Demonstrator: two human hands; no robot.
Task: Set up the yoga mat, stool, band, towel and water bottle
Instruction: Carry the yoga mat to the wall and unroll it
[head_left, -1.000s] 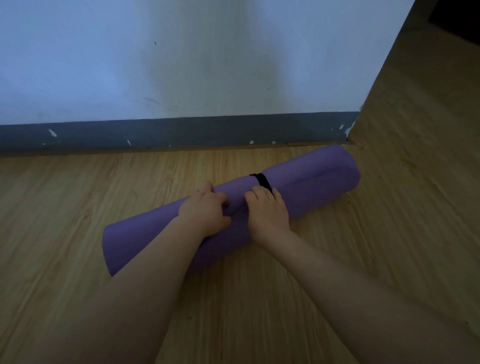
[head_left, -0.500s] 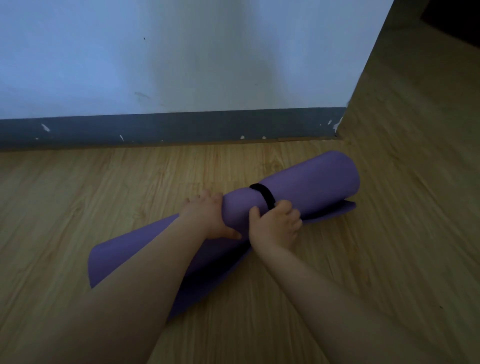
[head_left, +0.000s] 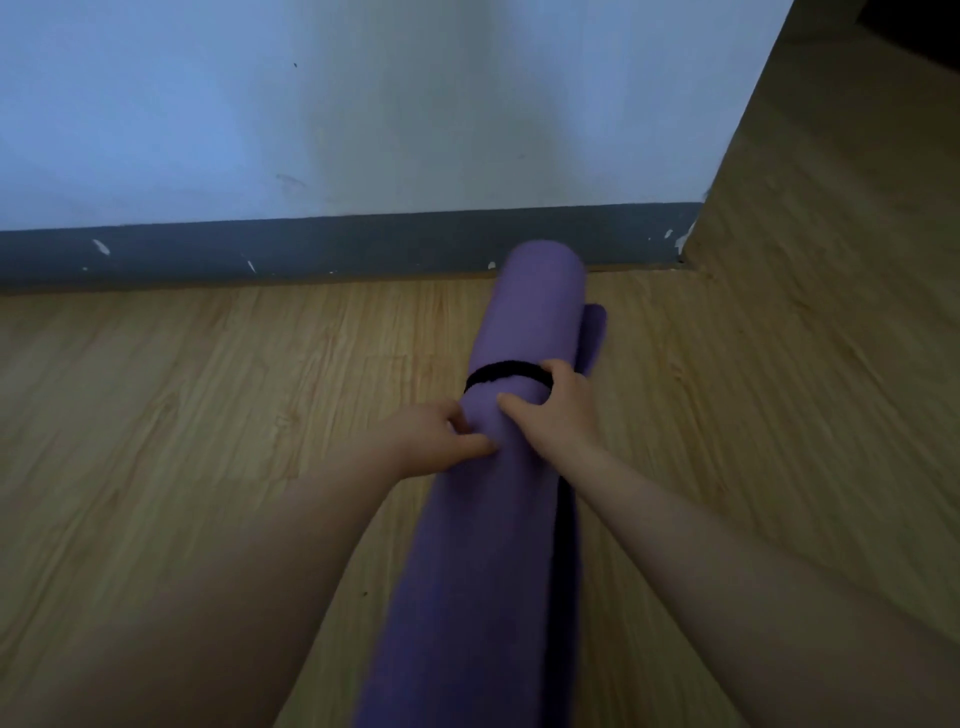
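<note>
A rolled purple yoga mat (head_left: 535, 322) points away from me, its far end near the wall's grey skirting. A black band (head_left: 498, 375) circles the roll about a third of the way from the far end. My left hand (head_left: 431, 441) grips the roll's left side just below the band, thumb on top. My right hand (head_left: 558, 415) wraps over the right side, with its fingers at the band. The mat's loose outer edge (head_left: 595, 332) sticks out on the right. Stool, towel and water bottle are out of sight.
Wooden floor (head_left: 208, 415) spreads to the left and right of the mat. A pale blue wall (head_left: 363, 114) with a grey skirting board (head_left: 311, 249) runs across the back. The wall ends in a corner at the right, with more floor beyond.
The mat has swung from lying slantwise along the wall to pointing straight away from me. Both hands stayed on its middle, near the black band.
</note>
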